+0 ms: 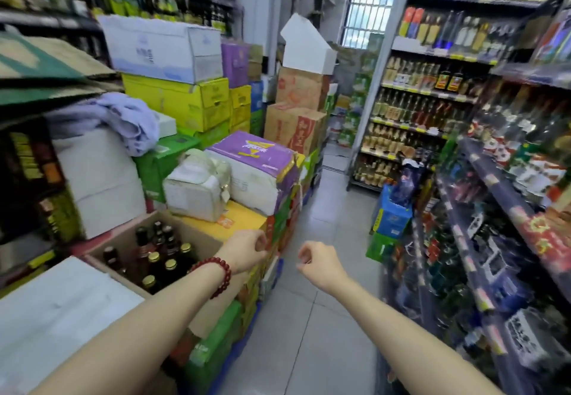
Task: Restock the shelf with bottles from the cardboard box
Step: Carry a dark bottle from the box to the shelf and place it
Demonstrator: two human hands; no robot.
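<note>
An open cardboard box [204, 245] sits at lower left on a stack of cases, holding several dark bottles [160, 258] with gold and black caps. My left hand [247, 249], with a red bead bracelet on the wrist, hovers just right of the box with fingers curled and nothing in it. Over the aisle floor, my right hand [318, 260] is loosely curled and holds nothing. The shelf [482, 184] full of bottles runs along the right side of the aisle.
Stacked cases in yellow, green and purple [191, 101] fill the left side, with a white handbag [197, 187] on top near the box. A grey tiled aisle floor [324, 271] runs ahead. Blue and green cartons [391, 218] stand at the foot of the right shelf.
</note>
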